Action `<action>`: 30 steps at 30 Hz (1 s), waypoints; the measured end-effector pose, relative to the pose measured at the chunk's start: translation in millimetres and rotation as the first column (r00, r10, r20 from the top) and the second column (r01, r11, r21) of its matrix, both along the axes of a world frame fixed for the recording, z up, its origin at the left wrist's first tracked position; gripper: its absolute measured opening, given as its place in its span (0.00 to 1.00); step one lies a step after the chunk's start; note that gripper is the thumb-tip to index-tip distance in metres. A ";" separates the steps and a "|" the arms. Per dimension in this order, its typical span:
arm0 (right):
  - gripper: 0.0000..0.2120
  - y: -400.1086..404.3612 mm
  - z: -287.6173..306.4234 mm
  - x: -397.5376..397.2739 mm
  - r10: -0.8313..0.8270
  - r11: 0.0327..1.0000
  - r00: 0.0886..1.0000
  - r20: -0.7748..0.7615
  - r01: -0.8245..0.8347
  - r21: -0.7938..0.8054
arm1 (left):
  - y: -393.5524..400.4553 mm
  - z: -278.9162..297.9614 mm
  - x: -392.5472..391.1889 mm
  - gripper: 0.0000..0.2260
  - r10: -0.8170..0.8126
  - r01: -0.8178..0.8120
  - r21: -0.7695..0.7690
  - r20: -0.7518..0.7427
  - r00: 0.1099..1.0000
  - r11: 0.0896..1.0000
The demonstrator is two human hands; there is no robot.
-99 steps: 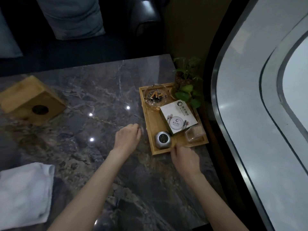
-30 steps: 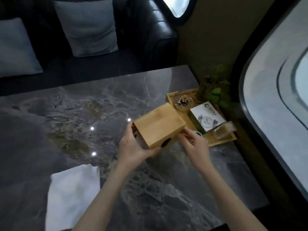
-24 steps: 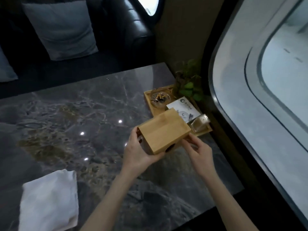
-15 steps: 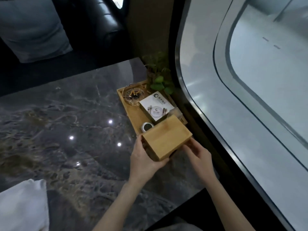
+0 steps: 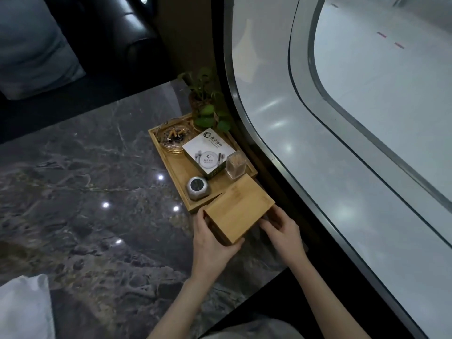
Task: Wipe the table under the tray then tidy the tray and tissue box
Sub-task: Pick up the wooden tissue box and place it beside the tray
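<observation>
A bamboo tissue box [image 5: 238, 210] is held between both hands just in front of the near end of the wooden tray [image 5: 176, 167], tilted, its far corner over the tray's near right corner. My left hand [image 5: 211, 242] grips its left and near sides; my right hand [image 5: 281, 228] holds its right side. I cannot tell whether the box rests on the table. The tray sits by the table's right edge and carries a glass ashtray [image 5: 173, 138] with butts, a white printed packet [image 5: 210, 152], a clear toothpick holder [image 5: 236, 166] and a small metal pot [image 5: 198, 188].
The dark marble table [image 5: 97, 192] ends close to the right of the tray. A small potted plant [image 5: 208, 106] stands at the tray's far right corner. A white cloth [image 5: 24, 309] lies at the near left. A sofa with cushions is beyond the table.
Both hands carried the tissue box from the table's middle to the right, down to the tray's near end. The view swung right with it.
</observation>
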State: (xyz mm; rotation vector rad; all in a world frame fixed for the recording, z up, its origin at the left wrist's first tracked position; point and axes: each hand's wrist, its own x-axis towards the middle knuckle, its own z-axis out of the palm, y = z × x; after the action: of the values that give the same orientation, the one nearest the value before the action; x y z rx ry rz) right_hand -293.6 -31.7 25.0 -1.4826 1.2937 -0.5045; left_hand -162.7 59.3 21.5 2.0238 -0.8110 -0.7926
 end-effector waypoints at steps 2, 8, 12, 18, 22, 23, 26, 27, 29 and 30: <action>0.23 0.6 -2.9 -1.2 -0.002 1.000 1.000 0.006 0.002 0.005 | 0.0 0.6 -0.4 0.49 -0.022 0.022 0.008 0.008 1.000 1.000; 0.33 -1.0 -7.4 3.1 0.045 0.994 0.998 0.039 -0.049 0.100 | 3.0 11.5 2.1 0.53 -0.160 0.161 0.013 0.221 0.962 0.987; 0.27 -2.7 -4.5 9.1 0.053 0.998 0.999 0.013 -0.053 0.024 | 2.2 18.3 4.5 0.46 -0.171 0.186 -0.024 0.293 0.941 0.982; 0.27 -8.7 11.0 5.6 0.041 0.985 0.987 -0.153 -0.066 -0.161 | 0.1 20.7 27.5 0.46 -0.120 0.120 -0.010 0.003 0.993 0.993; 0.28 -11.4 23.4 9.9 0.043 0.964 0.973 -0.228 -0.100 -0.246 | -4.3 14.1 36.0 0.40 -0.007 0.023 0.042 -0.354 0.935 0.999; 0.28 -12.0 25.7 11.1 0.048 0.959 0.965 -0.259 -0.117 -0.259 | -4.6 12.2 36.5 0.39 0.004 0.021 0.057 -0.406 0.914 0.998; 0.24 -14.1 26.3 13.8 0.081 0.952 0.933 -0.350 -0.176 -0.249 | -4.5 10.4 34.2 0.38 0.009 0.029 0.072 -0.478 0.878 0.997; 0.22 -14.5 25.4 14.3 0.089 0.954 0.924 -0.371 -0.187 -0.235 | -4.8 10.2 33.3 0.39 0.010 0.030 0.074 -0.488 0.873 0.997; 0.21 -15.1 23.2 15.7 0.091 0.958 0.910 -0.405 -0.191 -0.214 | -5.1 10.9 32.5 0.43 0.001 0.040 0.070 -0.506 0.863 0.997; 0.20 -15.6 22.5 16.4 0.088 0.960 0.906 -0.414 -0.188 -0.208 | -5.4 11.8 32.8 0.45 -0.008 0.049 0.066 -0.510 0.860 0.997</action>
State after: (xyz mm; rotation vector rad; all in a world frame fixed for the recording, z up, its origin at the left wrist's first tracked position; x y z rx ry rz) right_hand -277.2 -47.3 47.5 -1.9458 1.4637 -0.2772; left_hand -129.9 53.9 33.3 1.7396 -0.5061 -1.3230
